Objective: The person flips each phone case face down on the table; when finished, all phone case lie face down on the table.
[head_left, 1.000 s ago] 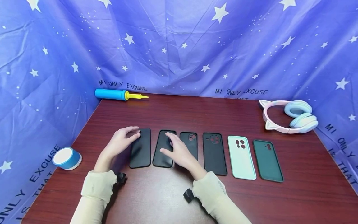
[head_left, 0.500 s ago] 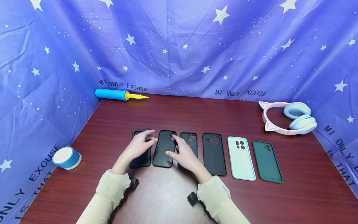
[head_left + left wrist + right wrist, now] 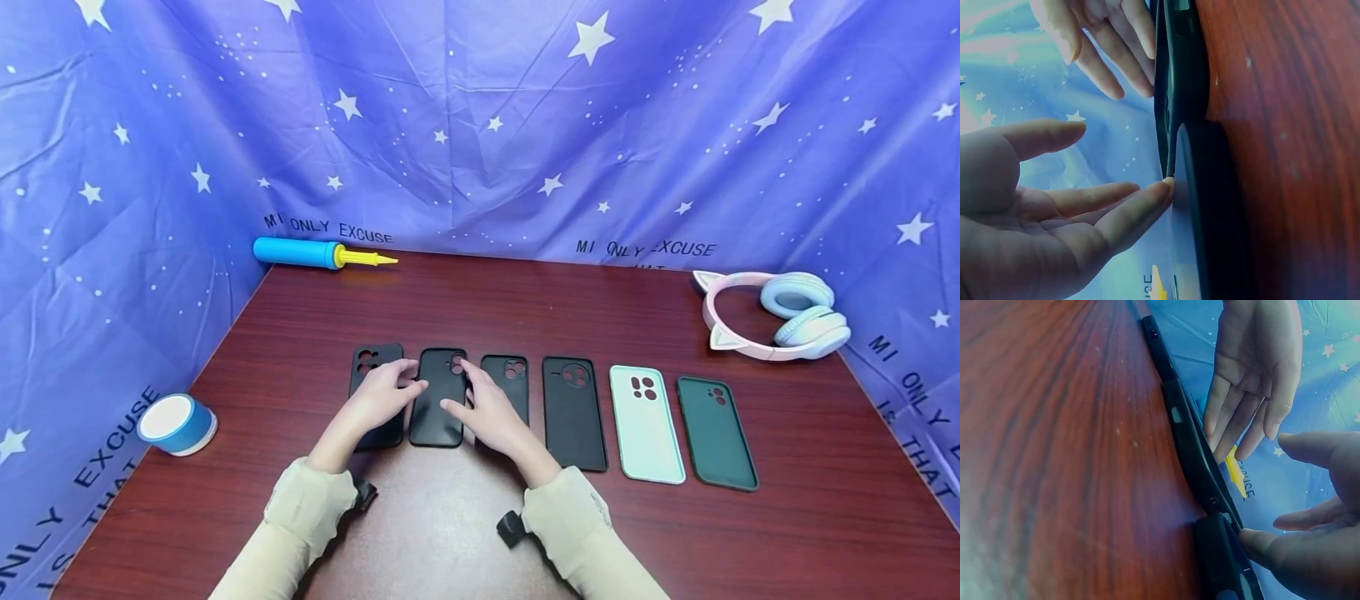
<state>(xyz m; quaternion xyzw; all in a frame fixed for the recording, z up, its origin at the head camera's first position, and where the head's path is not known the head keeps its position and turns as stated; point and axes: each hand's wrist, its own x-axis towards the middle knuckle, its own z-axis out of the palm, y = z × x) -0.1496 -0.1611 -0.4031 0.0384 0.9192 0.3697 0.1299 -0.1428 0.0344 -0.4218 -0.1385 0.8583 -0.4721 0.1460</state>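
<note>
Several phone cases lie in a row on the table. In the head view, both hands are at the second black phone case from the left [image 3: 437, 408]. My left hand [image 3: 375, 398] reaches over the leftmost black case [image 3: 388, 433], partly covering it, fingertips at the second case's left edge. On the other side, my right hand [image 3: 491, 410] has its fingers by the right edge and camera cutout, overlapping the third black case [image 3: 517, 392]. In the left wrist view, the left fingers [image 3: 1138, 215] extend loosely, one fingertip right at the case edge. The right wrist view shows the right fingers [image 3: 1260, 544] likewise extended.
Farther right lie a black case with a round cutout [image 3: 573, 421], a mint case [image 3: 648, 433] and a dark green case [image 3: 716, 437]. Cat-ear headphones [image 3: 772, 317], a blue-yellow hand pump [image 3: 322, 253] and a blue-white cylinder [image 3: 178, 425] stand around the table's edges.
My left hand has moved right from the leftmost case to the second one. The second case has shifted slightly left at its top end and lies straighter. My right hand has moved only slightly.
</note>
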